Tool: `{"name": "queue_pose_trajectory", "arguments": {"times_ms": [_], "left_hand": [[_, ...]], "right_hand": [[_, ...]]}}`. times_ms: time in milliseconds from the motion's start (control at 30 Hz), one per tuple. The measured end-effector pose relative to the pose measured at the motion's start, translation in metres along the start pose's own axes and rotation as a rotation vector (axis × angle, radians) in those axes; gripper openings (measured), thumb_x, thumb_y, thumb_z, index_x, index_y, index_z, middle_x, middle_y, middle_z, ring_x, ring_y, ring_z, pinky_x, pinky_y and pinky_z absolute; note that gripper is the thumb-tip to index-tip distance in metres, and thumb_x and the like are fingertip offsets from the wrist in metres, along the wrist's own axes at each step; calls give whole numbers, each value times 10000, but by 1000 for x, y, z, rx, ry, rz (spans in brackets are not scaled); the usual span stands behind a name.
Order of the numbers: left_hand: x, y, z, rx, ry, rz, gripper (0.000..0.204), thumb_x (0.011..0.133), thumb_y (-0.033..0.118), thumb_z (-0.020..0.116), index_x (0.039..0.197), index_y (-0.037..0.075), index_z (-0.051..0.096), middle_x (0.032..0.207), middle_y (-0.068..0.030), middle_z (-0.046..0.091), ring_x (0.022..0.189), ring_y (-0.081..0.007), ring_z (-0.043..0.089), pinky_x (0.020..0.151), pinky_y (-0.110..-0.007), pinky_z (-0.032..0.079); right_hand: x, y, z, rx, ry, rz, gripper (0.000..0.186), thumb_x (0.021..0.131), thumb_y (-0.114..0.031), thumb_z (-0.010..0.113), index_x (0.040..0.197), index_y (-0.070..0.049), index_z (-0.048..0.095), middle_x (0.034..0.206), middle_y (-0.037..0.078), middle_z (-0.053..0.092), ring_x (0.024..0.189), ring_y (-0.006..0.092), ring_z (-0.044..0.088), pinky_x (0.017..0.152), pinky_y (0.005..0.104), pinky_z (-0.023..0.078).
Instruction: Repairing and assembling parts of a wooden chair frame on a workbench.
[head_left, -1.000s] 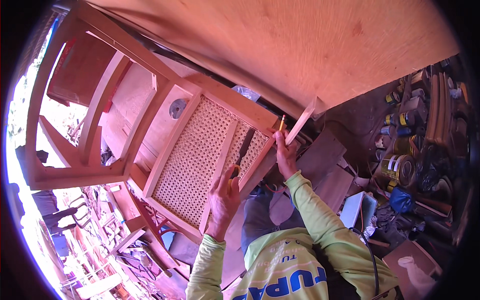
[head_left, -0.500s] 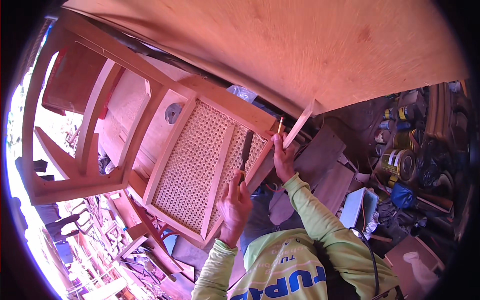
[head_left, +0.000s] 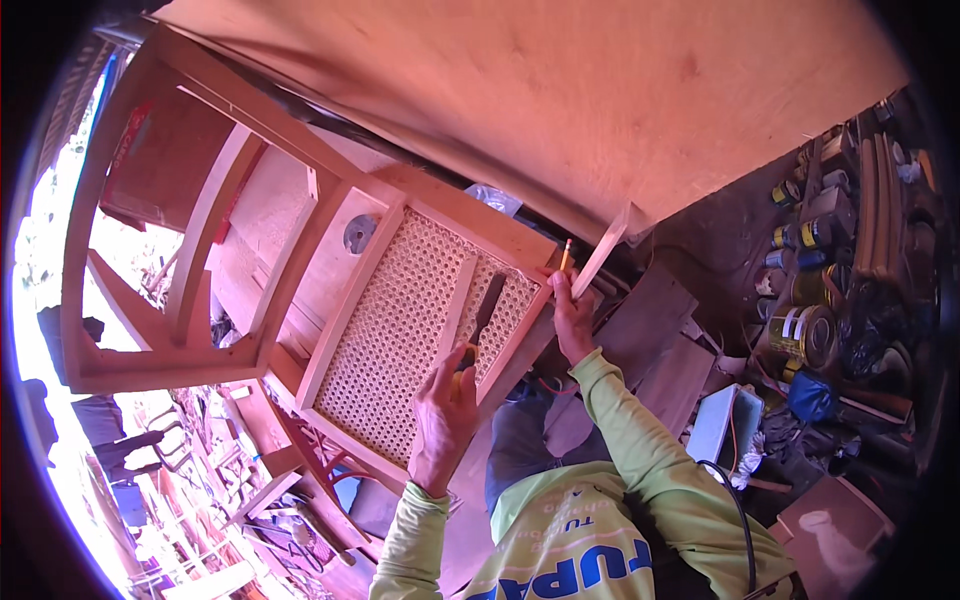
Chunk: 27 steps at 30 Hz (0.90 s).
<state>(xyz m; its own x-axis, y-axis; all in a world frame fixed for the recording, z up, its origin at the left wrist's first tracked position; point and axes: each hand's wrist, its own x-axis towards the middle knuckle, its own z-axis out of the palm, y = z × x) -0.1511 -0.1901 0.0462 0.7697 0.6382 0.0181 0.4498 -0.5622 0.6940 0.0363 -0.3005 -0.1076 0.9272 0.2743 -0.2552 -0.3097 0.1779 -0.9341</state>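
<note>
My left hand [head_left: 445,415] is closed around the yellow-and-black handle of a chisel-like tool with a long dark flat blade [head_left: 490,300]. The blade points up and away over a woven cane panel [head_left: 385,310] set in a wooden frame. A loose thin wooden strip [head_left: 459,300] lies across the cane, its near part hidden behind my left hand. At the frame's right corner, my right hand [head_left: 573,318] is closed on a yellow pencil [head_left: 567,256], its eraser end upward. A pale wooden bar [head_left: 607,245] rises beside those fingers; whether they touch it I cannot tell.
A curved wooden chair frame [head_left: 190,260] joins the panel at left. A large plywood sheet [head_left: 560,90] overhangs the top. Paint cans [head_left: 802,335], a light-blue container [head_left: 722,425] and stacked wood stand at right. Scrap wood [head_left: 200,500] litters the lower left.
My left hand has shifted left over the panel, and the tool leans more to the right. The whole scene has slid slightly right in view. My right hand keeps its grip on the pencil.
</note>
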Motion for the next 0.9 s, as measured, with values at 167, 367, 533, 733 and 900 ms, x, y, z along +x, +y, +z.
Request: {"name": "queue_pose_trajectory", "arguments": {"times_ms": [167, 367, 533, 733, 900], "left_hand": [[-2, 4, 6, 25, 60, 58, 361, 993, 72, 744, 1354, 55, 724, 973, -188, 802, 792, -256, 787, 708, -379, 610], [3, 0, 7, -24, 26, 0, 349, 1014, 75, 728, 1362, 52, 720, 898, -164, 788, 743, -204, 757, 674, -349, 587], [9, 6, 2, -61, -43, -108, 341, 992, 37, 717, 1333, 40, 721, 1051, -229, 798, 811, -311, 803, 696, -389, 613], [6, 12, 13, 50, -9, -68, 313, 1017, 45, 715, 1330, 35, 711, 771, -127, 736, 620, -105, 632, 580, -315, 510], [-2, 14, 30, 22, 70, -52, 309, 1023, 43, 701, 1330, 9, 702, 918, -165, 788, 628, -151, 674, 604, -342, 552]], "right_hand": [[0, -4, 0, -30, -28, -27, 307, 1162, -263, 563, 1149, -8, 734, 991, -42, 620, 907, 47, 536, 843, 226, 479], [-4, -20, 4, -22, -52, 20, 320, 1161, -267, 561, 1163, 0, 737, 988, -43, 608, 924, 46, 516, 858, 229, 465], [-3, -17, 3, 41, -64, 15, 318, 1162, -273, 562, 1150, -6, 734, 994, -39, 608, 948, 52, 518, 863, 238, 459], [-6, -20, 7, -21, -17, 21, 303, 1161, -267, 563, 1097, -14, 717, 981, -39, 603, 933, 61, 521, 847, 243, 457], [-7, -23, 9, -88, -32, -2, 304, 1160, -256, 557, 1117, -6, 726, 975, -42, 598, 916, 60, 521, 836, 241, 455]]}}
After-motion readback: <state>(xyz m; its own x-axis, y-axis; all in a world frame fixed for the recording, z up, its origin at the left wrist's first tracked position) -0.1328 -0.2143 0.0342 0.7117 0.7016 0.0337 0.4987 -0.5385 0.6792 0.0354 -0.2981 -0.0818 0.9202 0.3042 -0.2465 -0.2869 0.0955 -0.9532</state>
